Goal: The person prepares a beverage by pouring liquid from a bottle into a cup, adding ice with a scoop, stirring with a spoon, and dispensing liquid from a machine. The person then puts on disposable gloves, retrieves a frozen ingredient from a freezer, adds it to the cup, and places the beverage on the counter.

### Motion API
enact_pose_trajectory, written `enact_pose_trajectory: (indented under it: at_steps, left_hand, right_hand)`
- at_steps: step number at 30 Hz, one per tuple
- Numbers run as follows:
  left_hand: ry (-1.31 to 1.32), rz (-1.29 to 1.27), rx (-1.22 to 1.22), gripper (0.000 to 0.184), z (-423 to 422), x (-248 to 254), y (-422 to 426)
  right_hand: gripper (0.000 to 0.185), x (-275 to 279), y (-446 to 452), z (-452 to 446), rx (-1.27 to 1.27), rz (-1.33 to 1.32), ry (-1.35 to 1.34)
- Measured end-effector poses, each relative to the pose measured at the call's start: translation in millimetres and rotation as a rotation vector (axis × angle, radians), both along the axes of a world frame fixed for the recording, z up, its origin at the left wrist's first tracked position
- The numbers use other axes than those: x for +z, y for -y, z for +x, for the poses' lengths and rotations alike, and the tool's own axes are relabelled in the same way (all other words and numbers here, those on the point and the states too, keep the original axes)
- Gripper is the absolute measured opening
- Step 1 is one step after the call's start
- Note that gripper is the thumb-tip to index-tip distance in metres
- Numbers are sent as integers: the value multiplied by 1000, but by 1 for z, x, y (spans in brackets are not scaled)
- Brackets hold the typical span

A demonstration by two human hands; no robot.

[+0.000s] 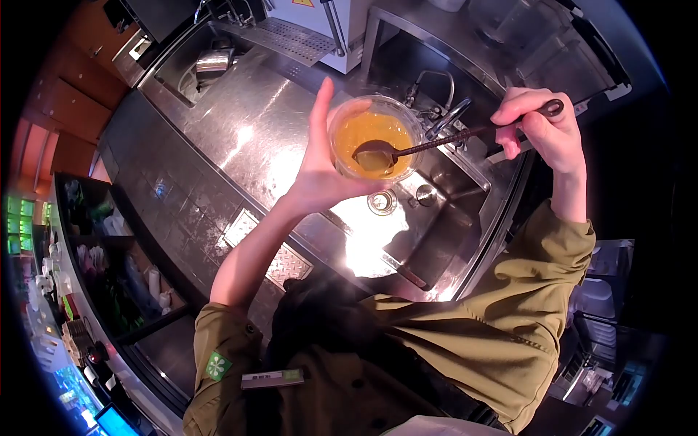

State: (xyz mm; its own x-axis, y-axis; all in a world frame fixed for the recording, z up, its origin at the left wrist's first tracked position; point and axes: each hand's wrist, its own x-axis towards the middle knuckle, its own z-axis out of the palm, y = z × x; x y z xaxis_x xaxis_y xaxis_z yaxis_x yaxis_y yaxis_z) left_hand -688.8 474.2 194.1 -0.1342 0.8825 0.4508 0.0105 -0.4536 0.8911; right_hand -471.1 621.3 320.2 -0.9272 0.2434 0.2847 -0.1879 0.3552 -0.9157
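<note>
My left hand (323,174) grips a clear plastic cup (416,156) from its left side, thumb up along the rim and fingers partly hidden behind it. Inside the cup is an orange-yellow liquid (371,129). A dark long-handled spoon (436,143) reaches into the cup, its bowl resting at the liquid. The far end of the handle is pinched in my right hand (542,127), to the right of the cup. Both hands are raised above the sink area.
Below the cup lies a steel sink (454,218) with a drain (382,202) and a faucet (447,120) behind it. A steel counter (240,123) stretches left toward a metal pitcher (213,62). Shelves with supplies (116,254) stand at the far left.
</note>
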Motion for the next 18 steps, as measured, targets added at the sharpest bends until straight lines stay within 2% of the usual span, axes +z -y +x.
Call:
enact_pose_trajectory:
  at_steps: [8,16,18]
  left_hand:
    - [144,-43,6,122,3,7,0]
    - [46,-51,73,121,-3,4,3]
    - [41,-47,86,121,-3,4,2]
  right_hand:
    - [27,7,4,10,-15,158,5]
    - [32,31,-4,51,-22,285,-71]
    - [33,39,0,56,-81,392,-51]
